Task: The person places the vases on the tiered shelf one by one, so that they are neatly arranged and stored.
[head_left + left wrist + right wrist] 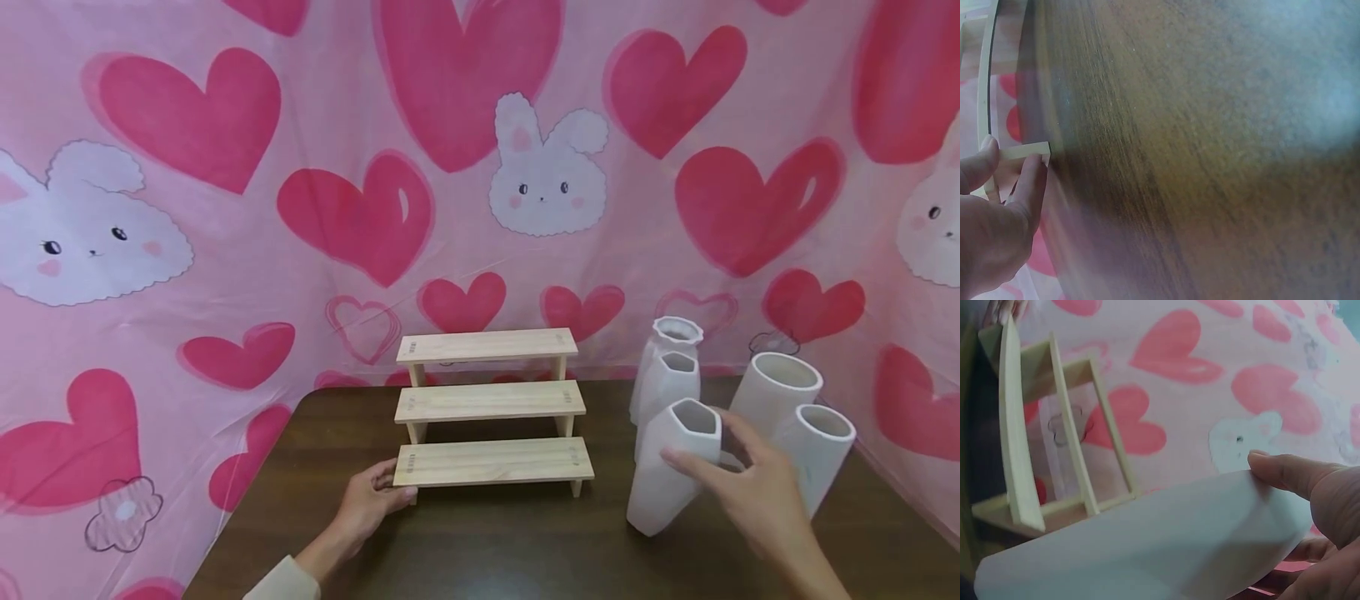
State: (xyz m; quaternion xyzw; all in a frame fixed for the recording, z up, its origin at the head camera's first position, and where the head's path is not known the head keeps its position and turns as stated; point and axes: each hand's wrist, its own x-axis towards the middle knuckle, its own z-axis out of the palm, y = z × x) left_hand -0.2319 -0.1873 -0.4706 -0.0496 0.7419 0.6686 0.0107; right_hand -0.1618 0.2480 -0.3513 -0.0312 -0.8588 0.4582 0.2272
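Observation:
A pale wooden three-step display stand stands on the table. My left hand grips the left end of its lowest step. In the left wrist view the thumb lies at the step's edge and a finger at the leg below. To the right of the stand, my right hand holds a white faceted vase near its top, thumb on the near side and fingers behind. The vase's mouth faces up and its body leans in the head view. The right wrist view shows the vase's smooth side.
Behind the held vase stand a second angular white vase and one with a scalloped rim. Two round-mouthed white vases stand right of them, near my right hand. A pink heart-patterned cloth hangs behind the dark wooden table.

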